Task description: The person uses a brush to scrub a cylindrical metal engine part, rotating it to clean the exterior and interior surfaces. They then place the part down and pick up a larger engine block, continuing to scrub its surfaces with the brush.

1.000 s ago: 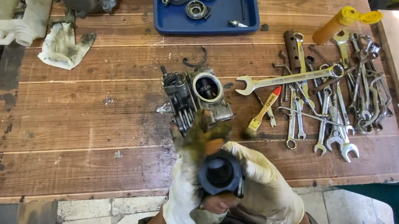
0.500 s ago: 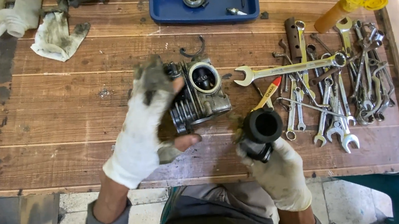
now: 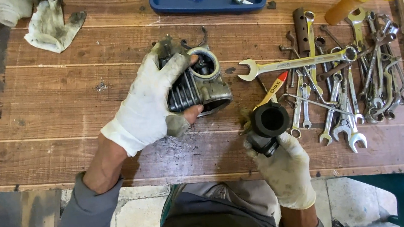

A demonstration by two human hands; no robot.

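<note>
Nearest the counter's (image 3: 66,157) front edge, the gloved right hand (image 3: 285,170) has its fingers wrapped around a black rubber intake sleeve (image 3: 268,124), open mouth up. Farther in, the gloved left hand (image 3: 149,109) grips the finned engine cylinder (image 3: 204,85), fingers spread across its fins, thumb under its near edge. Just right of the sleeve lie a yellow-handled brush (image 3: 272,91) and a crowded heap of wrenches (image 3: 344,88). Beyond sit a dirty rag (image 3: 50,27), a blue tray (image 3: 210,0) and an orange bottle (image 3: 350,3).
</note>
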